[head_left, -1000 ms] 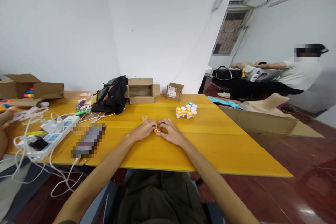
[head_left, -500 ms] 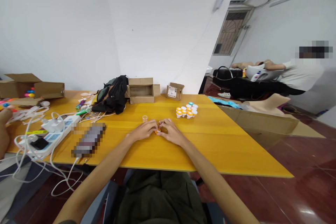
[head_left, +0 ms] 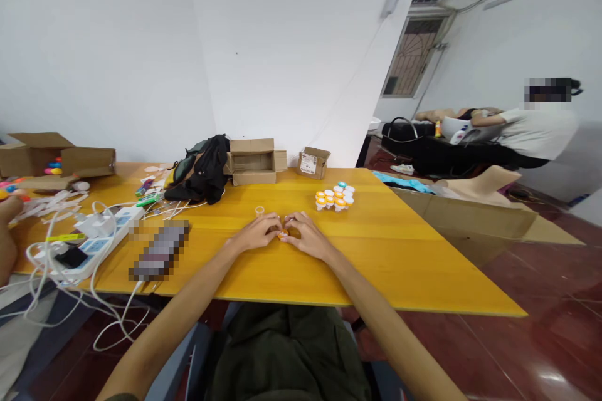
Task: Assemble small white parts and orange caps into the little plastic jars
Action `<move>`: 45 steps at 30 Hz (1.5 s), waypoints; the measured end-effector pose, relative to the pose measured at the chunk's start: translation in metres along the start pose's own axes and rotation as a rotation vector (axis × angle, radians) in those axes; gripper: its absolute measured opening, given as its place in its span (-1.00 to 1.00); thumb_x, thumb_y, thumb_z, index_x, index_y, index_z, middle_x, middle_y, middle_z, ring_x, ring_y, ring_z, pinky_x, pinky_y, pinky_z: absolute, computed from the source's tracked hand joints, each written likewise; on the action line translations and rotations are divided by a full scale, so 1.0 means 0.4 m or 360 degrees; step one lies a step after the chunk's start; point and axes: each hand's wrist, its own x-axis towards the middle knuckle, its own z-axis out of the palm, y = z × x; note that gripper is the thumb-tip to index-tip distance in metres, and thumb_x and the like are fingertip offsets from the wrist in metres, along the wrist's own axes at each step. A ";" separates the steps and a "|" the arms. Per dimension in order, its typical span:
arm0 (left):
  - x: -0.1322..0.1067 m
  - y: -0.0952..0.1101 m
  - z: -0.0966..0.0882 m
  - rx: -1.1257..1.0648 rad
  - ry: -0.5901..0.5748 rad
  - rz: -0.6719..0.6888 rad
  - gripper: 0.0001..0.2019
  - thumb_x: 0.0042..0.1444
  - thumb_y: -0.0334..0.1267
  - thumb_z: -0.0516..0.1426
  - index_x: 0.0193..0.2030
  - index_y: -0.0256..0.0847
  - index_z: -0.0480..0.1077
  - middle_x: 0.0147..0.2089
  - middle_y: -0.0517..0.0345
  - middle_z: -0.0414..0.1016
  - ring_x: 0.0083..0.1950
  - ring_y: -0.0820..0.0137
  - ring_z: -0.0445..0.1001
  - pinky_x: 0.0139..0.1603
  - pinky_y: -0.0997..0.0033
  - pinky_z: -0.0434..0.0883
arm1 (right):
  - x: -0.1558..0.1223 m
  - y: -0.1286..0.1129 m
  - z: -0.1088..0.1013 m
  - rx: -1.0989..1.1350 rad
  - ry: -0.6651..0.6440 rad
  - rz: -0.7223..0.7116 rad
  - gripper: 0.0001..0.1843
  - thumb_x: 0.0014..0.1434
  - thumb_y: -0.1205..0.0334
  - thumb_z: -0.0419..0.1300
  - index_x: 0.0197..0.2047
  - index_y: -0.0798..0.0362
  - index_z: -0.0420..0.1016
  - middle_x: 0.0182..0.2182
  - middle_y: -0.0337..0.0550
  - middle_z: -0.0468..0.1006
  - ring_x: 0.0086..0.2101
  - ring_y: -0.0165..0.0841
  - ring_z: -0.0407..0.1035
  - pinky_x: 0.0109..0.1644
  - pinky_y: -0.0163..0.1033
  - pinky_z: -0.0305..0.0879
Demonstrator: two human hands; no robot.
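Head view, the only 1. Left grip (head_left: 259, 230) and right grip (head_left: 306, 238) meet over the desk (head_left: 376, 263), fingertips of both closed on 1 small orange cap (head_left: 283, 235) with white on top. Cap is between the 2 thumbs, near the middle of the desk; fingers hide part of it, so can't tell if it touches the desk.

Containers: 1 clear cup (head_left: 259, 210) just beyond left grip, its lower part hidden by the fingers; contents too small to tell. Farther right, a tight cluster of small lidded jars (head_left: 335, 197): lids mostly orange or white, 1 teal at the back; contents can't be made out.

Back of desk: 1 open carton (head_left: 253, 177) on its side, opening toward camera, bare cardboard walls inside. Beside it, 1 smaller labelled box (head_left: 313, 163), flaps up, inside not visible. Far left, another open box (head_left: 87, 161) with colored balls (head_left: 55, 166) in it, pink, yellow, blue and red showing. Right of desk, 1 big floor carton (head_left: 470, 216) with blue cloth (head_left: 404, 182), clear plastic and a beige molded form (head_left: 489, 185) at the top.

Left side of desk: dark backpack (head_left: 209, 169), power strip (head_left: 122, 223) with plugs, pixelated phone (head_left: 160, 250).
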 end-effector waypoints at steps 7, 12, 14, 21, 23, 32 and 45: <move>0.002 -0.009 0.007 -0.0022 0.0000 -0.0014 -0.86 0.23 -0.38 0.04 -0.27 -0.18 0.42 -0.23 0.14 0.40 -0.19 0.36 0.43 -0.09 0.35 0.37 | 0.000 0.005 0.006 -0.0007 0.0024 -0.0009 -0.87 0.16 0.11 0.32 -0.26 -0.05 0.52 -0.12 -0.10 0.48 -0.10 -0.21 0.37 0.02 -0.03 0.33; 0.004 -0.011 0.009 -0.0077 0.0010 -0.0025 -0.86 0.22 -0.40 0.03 -0.31 -0.19 0.39 -0.26 0.16 0.38 -0.26 0.39 0.41 -0.14 0.38 0.36 | 0.000 0.002 0.002 0.0000 0.0000 -0.0006 -0.88 0.17 0.11 0.31 -0.27 -0.05 0.52 -0.10 -0.09 0.49 -0.08 -0.21 0.36 0.03 -0.03 0.33; 0.004 -0.011 0.009 -0.0088 0.0013 -0.0032 -0.87 0.21 -0.40 0.04 -0.32 -0.19 0.38 -0.28 0.17 0.38 -0.28 0.41 0.39 -0.17 0.39 0.35 | 0.000 0.001 0.001 0.0000 -0.0010 -0.0003 -0.88 0.17 0.12 0.32 -0.27 -0.04 0.53 -0.10 -0.09 0.49 -0.08 -0.21 0.37 0.03 -0.03 0.32; 0.003 -0.009 0.009 -0.0118 0.0014 -0.0038 -0.87 0.21 -0.40 0.03 -0.32 -0.20 0.37 -0.28 0.17 0.37 -0.29 0.42 0.39 -0.19 0.41 0.35 | -0.001 0.002 0.003 -0.0001 -0.0008 -0.0001 -0.89 0.16 0.15 0.33 -0.26 -0.04 0.52 -0.10 -0.09 0.49 -0.08 -0.21 0.36 0.03 -0.04 0.32; 0.003 -0.009 0.009 -0.0119 0.0007 -0.0039 -0.88 0.20 -0.40 0.03 -0.31 -0.19 0.38 -0.28 0.17 0.37 -0.28 0.42 0.39 -0.18 0.41 0.35 | -0.001 0.002 0.004 -0.0002 -0.0005 0.0002 -0.89 0.15 0.16 0.33 -0.26 -0.04 0.52 -0.10 -0.09 0.49 -0.08 -0.21 0.36 0.03 -0.04 0.32; 0.001 -0.008 0.000 -0.0050 -0.0054 -0.0007 -0.90 0.07 -0.38 0.12 -0.25 -0.16 0.34 -0.27 0.20 0.34 -0.31 0.42 0.35 -0.22 0.41 0.34 | 0.000 -0.004 -0.007 0.0025 0.0000 -0.0045 -0.91 0.17 0.18 0.31 -0.23 -0.03 0.55 -0.10 -0.08 0.49 -0.07 -0.21 0.37 0.02 -0.06 0.33; 0.001 -0.007 0.004 0.0007 -0.0097 -0.0056 -0.95 0.14 -0.30 0.11 -0.24 -0.14 0.34 -0.28 0.20 0.36 -0.31 0.40 0.37 -0.25 0.41 0.32 | -0.004 0.017 0.003 -0.0100 0.0182 0.0016 -0.85 0.19 0.41 0.19 -0.23 -0.02 0.51 -0.15 -0.10 0.50 -0.11 -0.23 0.36 0.02 -0.08 0.29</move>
